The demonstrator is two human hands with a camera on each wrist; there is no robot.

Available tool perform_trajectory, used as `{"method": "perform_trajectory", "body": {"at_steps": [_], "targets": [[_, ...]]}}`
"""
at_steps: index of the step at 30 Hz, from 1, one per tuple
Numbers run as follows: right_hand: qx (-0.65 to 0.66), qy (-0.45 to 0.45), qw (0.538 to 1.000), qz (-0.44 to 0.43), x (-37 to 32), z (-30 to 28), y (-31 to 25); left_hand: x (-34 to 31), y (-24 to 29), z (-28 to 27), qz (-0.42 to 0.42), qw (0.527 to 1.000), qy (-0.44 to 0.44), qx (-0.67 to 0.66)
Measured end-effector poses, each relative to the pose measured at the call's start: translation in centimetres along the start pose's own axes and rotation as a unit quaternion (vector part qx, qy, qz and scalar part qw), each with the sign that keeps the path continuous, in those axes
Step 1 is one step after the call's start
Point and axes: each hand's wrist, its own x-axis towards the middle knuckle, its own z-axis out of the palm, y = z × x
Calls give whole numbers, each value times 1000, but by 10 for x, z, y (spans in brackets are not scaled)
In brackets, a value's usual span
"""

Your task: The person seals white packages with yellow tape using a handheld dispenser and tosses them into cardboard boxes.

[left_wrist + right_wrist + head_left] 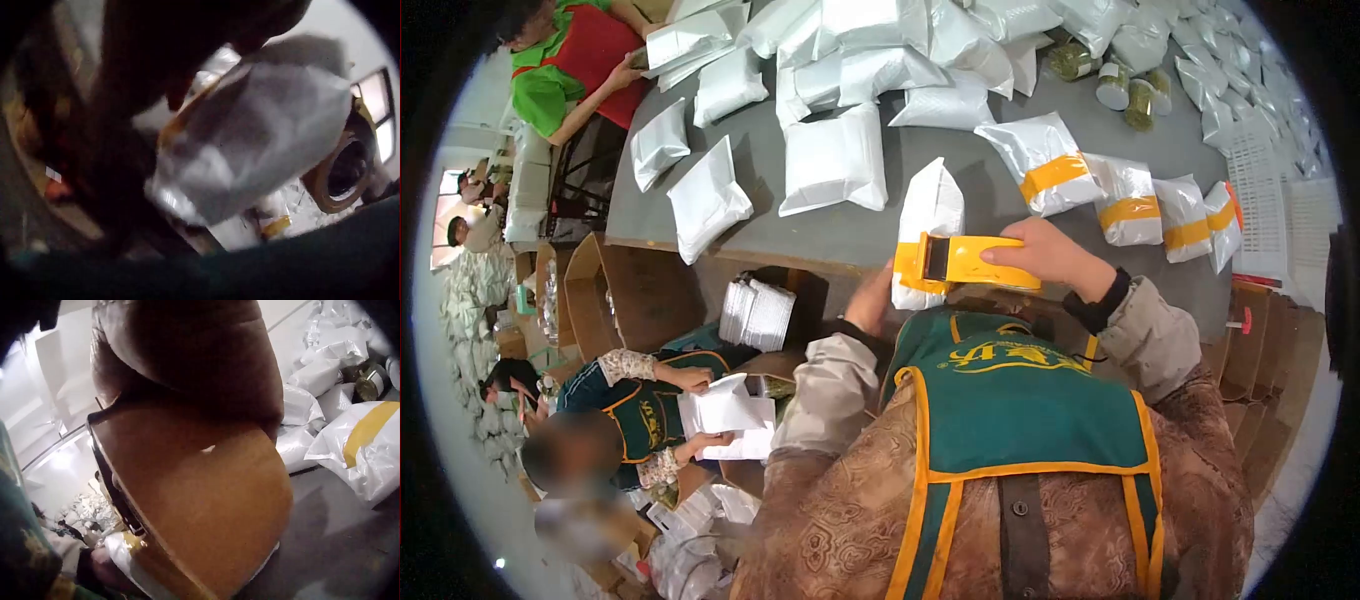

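My right hand [1055,258] grips a yellow tape dispenser [990,262]. Its front end lies against a white plastic mailer bag [932,205] at the table's near edge. Yellow tape [908,268] runs across the lower part of this bag. My left hand [868,302] holds the bag from its left side, with the fingers mostly hidden behind it. In the left wrist view the bag [256,137] fills the middle, and a tape roll [347,175] shows beyond it. The dispenser [200,494] looms large under my right hand [194,356] in the right wrist view.
Several taped bags [1128,200] lie right of my hands on the grey table [800,235]. Many untaped white bags [835,160] and a few jars [1140,105] lie further back. One person [580,70] works at the far left; another handles white packaging [728,412] at my left.
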Motion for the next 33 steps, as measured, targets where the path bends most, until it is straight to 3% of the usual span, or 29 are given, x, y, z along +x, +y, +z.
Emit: {"method": "perform_trajectory", "body": {"at_steps": [1,2,3,4,6,8,10,12,14,17,20,25,29,31,32,33], "targets": [[1,-3,1000,0,4,3,5,-4,3,-13,117,982,83,121],[4,-6,1000,0,6,5,7,-29,40,0,109,992,37,54],[13,-8,1000,11,9,3,7,-39,65,6,164,944,4,285],[22,-17,999,26,9,4,6,-45,74,9,205,844,-27,495],[36,-30,998,41,10,5,0,-33,51,35,223,744,62,626],[57,-32,997,51,5,7,-9,-27,35,58,218,722,126,645],[4,-21,999,25,-5,-2,-12,-22,30,70,200,792,155,555],[-11,-16,1000,24,-26,-14,-2,-22,28,56,228,765,188,573],[4,-18,999,28,-50,-34,21,-20,27,44,248,777,198,543],[-61,-2,998,34,-72,-27,56,-23,35,72,241,748,159,598],[-176,14,978,113,-60,0,42,-17,30,94,207,725,169,634],[-272,33,955,118,-39,36,18,-16,20,110,207,686,172,676],[-317,26,946,62,-35,47,1,-21,28,115,178,682,187,684],[-359,6,932,54,-36,62,33,15,6,49,197,843,151,477],[-385,-2,922,43,-32,63,50,30,4,25,209,900,134,358],[-380,14,924,46,-35,60,60,13,18,30,200,910,120,343]]}}
